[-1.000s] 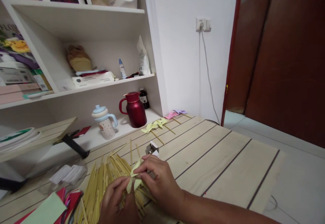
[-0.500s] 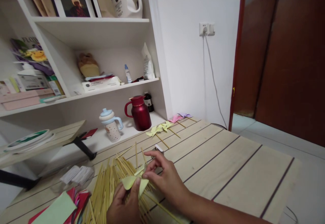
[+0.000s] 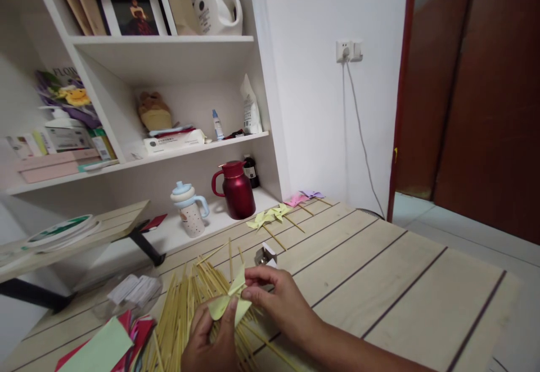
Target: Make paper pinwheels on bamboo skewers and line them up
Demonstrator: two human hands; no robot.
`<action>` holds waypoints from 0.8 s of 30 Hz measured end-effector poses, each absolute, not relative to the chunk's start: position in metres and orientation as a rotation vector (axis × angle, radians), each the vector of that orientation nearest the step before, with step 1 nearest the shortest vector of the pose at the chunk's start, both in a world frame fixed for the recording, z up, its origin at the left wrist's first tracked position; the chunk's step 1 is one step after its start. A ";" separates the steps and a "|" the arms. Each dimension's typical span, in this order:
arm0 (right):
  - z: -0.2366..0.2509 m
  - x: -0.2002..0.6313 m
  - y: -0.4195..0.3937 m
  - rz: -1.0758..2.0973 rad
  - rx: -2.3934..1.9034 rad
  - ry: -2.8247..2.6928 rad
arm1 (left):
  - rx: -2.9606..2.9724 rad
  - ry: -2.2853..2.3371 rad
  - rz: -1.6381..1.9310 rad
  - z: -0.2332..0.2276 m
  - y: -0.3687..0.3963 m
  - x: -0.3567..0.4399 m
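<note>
A pale yellow paper pinwheel (image 3: 220, 306) is held between both hands above a heap of thin wooden sticks (image 3: 177, 304). My left hand (image 3: 211, 332) pinches its lower side, the thumb pressed on the paper near the centre. From the right, my right hand (image 3: 278, 300) grips a folded blade with thumb and forefinger. Just beyond that hand, a small box with shiny contents (image 3: 265, 256) rests on the table. Whether a stick is joined to the held pinwheel cannot be made out.
Finished pinwheels on sticks, yellow (image 3: 270, 214), pink (image 3: 296, 199) and purple (image 3: 311, 194), lie along the back edge. Coloured paper sheets (image 3: 99, 346) and a clear bag (image 3: 133, 292) lie left. A red jug (image 3: 238, 192) and a sippy cup (image 3: 190, 211) stand behind.
My right fingers have come down and closed on the paper, where the forefinger was raised before. One blade now stands up more. The view has shifted slightly.
</note>
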State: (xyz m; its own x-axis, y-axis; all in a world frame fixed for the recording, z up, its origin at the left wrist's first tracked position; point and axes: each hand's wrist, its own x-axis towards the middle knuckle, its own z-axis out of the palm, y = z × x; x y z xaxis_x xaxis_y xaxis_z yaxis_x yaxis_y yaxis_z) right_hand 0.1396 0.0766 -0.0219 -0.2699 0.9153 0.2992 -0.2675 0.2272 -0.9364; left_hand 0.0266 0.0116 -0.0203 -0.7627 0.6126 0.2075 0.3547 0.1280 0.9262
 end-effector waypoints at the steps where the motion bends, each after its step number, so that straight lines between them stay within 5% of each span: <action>1: -0.023 0.139 0.076 1.318 -0.675 -1.379 | 0.967 2.177 1.690 -0.020 0.011 0.027; 24: -0.015 0.142 0.069 1.459 -0.676 -1.296 | 1.058 2.232 1.802 -0.008 0.007 0.040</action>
State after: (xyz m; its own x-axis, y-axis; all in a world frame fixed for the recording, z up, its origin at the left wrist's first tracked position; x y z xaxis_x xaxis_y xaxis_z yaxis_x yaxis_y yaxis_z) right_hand 0.1421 0.0691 -0.0153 -0.3163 0.9248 0.2115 -0.3193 0.1061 -0.9417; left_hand 0.0401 0.0066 -0.0082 -0.7575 0.5537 0.3459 0.4546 0.0671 0.8882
